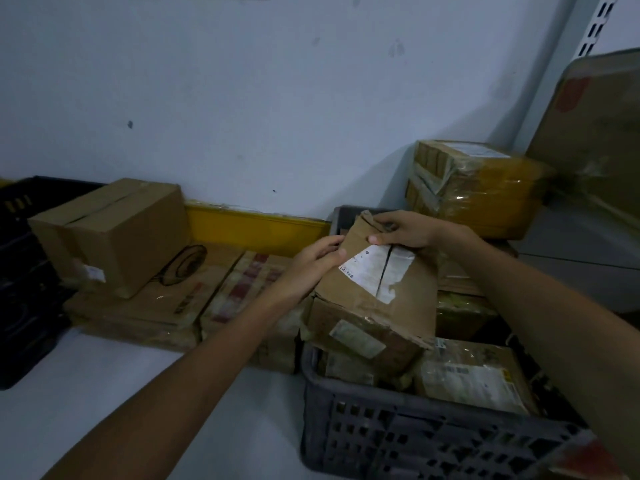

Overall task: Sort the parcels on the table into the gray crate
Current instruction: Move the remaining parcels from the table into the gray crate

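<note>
A worn brown cardboard parcel (377, 292) with a torn white label stands tilted on top of other parcels in the gray crate (398, 441) at the lower right. My left hand (320, 254) grips its left upper edge. My right hand (403, 232) pinches its crumpled top edge. Inside the crate lie several more parcels, among them a plastic-wrapped one (474, 375) at the front right. On the table to the left sits a closed brown box (110, 233) on top of flat cartons (194, 299).
A black crate (24, 282) stands at the far left. A yellow-taped parcel (478, 188) sits behind the gray crate by the wall. A large carton (595, 140) leans at the right. A yellow strip (252, 228) runs along the wall.
</note>
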The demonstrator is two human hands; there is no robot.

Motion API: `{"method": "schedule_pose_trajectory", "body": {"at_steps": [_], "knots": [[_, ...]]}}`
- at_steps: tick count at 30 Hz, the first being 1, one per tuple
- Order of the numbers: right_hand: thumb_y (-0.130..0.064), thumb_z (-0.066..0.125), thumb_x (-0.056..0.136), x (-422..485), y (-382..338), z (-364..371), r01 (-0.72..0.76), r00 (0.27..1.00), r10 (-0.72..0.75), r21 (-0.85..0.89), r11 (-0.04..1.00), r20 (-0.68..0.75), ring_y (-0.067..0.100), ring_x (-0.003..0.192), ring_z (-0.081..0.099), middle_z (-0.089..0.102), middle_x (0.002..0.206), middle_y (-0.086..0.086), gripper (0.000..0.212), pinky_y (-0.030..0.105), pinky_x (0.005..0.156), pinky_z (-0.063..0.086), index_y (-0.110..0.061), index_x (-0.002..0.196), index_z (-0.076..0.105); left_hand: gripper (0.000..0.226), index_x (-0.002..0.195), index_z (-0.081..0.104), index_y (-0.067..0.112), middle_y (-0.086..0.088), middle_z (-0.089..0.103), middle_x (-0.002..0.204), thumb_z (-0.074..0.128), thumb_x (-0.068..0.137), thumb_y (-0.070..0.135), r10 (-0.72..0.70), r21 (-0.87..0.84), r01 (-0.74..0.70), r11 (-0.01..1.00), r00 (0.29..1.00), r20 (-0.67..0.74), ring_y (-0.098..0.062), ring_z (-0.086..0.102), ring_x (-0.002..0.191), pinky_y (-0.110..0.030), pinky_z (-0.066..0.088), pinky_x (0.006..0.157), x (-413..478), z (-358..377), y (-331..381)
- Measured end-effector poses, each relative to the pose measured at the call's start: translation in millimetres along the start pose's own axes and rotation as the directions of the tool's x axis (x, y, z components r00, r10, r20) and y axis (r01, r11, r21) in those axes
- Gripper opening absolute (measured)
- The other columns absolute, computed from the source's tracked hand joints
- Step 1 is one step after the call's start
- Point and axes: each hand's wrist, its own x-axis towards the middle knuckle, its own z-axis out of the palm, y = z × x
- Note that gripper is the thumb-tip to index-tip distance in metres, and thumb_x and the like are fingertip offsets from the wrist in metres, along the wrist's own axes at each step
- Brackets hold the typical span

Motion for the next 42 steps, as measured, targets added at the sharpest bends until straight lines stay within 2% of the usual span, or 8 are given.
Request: {"method": "schedule_pose_trajectory", "body": {"at_steps": [9,14,18,23,32,35,39,42], "knots": [[-0.059,0.056,0.083,4,-5,6,0.020,0.974,-0.042,-0.098,0.995,-0.221,0.026,0.120,0.053,0.057,0.132,0.010,0.070,0.040,0.100,0.044,-0.019,0.139,0.045,0.053,0.134,0.046,0.027,0.000,0.044,0.144,0.047,0.091,-0.003,0.067,-0.109,-0.071,0.992,0.997,-0.041,-0.018,0.042,0.132,-0.042,0.040,0.106,-12,1,-2],[-0.062,0.053,0.084,-4,3,21,-0.125,0.868,0.113,0.009,0.992,-0.483,0.030,0.122,0.050,0.052,0.135,0.012,0.073,0.043,0.098,0.046,-0.017,0.139,0.041,0.050,0.134,0.048,0.023,0.001,0.041,0.145,0.045,0.092,-0.003,0.096,-0.029,-0.100,0.995,0.989,-0.115,-0.017,0.038,0.134,-0.040,0.041,0.106,-18,5,2],[-0.062,0.054,0.083,-8,0,20,-0.242,0.888,0.283,0.156,0.958,-0.362,0.033,0.129,0.043,0.042,0.143,0.015,0.079,0.039,0.100,0.041,-0.013,0.142,0.036,0.046,0.135,0.047,0.016,0.001,0.042,0.143,0.043,0.093,-0.004,0.115,0.013,-0.114,0.993,0.982,-0.149,-0.010,0.037,0.131,-0.012,0.042,0.090,-17,11,5],[-0.061,0.064,0.075,-11,-1,19,-0.224,0.861,0.236,0.081,0.971,-0.451,0.030,0.114,0.052,0.048,0.131,0.016,0.073,0.033,0.085,0.044,-0.012,0.127,0.050,0.045,0.139,0.041,0.010,0.002,0.035,0.146,0.042,0.095,0.001,0.087,0.154,-0.059,0.986,0.980,-0.177,-0.008,0.032,0.132,-0.016,0.032,0.095,-17,20,-4],[-0.059,0.044,0.090,-20,14,90,-0.340,0.912,0.327,-0.010,0.940,-0.248,0.035,0.136,0.028,0.024,0.150,0.018,0.072,0.043,0.110,0.028,-0.009,0.142,0.035,0.051,0.136,0.043,0.012,-0.010,0.039,0.143,0.054,0.091,0.034,-0.031,0.693,-0.057,0.719,0.993,0.113,-0.027,0.032,0.134,-0.037,0.029,0.109,-20,32,-34],[-0.057,0.031,0.095,-17,15,113,-0.327,0.943,0.283,-0.319,0.890,-0.176,0.034,0.141,0.018,0.030,0.149,0.020,0.066,0.042,0.115,0.016,-0.007,0.132,0.051,0.068,0.149,0.013,0.030,-0.001,-0.005,0.158,0.045,0.092,0.048,-0.129,0.850,-0.060,0.523,0.980,0.148,-0.025,-0.017,0.144,-0.046,-0.001,0.114,-19,32,-49],[-0.035,0.041,0.096,-12,9,98,-0.180,0.936,-0.024,-0.533,0.827,-0.352,0.032,0.144,0.012,0.025,0.152,0.019,0.050,0.042,0.118,0.006,-0.004,0.136,0.044,0.071,0.149,0.009,0.032,0.004,-0.008,0.158,0.044,0.091,0.052,-0.136,0.844,-0.082,0.530,0.974,0.180,-0.023,-0.022,0.142,-0.050,-0.005,0.113,-16,29,-52],[-0.021,0.049,0.092,-12,-3,54,-0.130,0.826,-0.281,-0.651,0.748,-0.488,0.030,0.145,0.014,0.027,0.153,0.017,0.047,0.049,0.116,-0.004,-0.008,0.137,0.043,0.070,0.148,0.018,0.027,0.001,-0.010,0.158,0.038,0.090,0.058,-0.143,0.880,-0.107,0.463,0.971,0.193,-0.024,-0.024,0.142,-0.053,-0.011,0.111,-12,30,-54]]}}
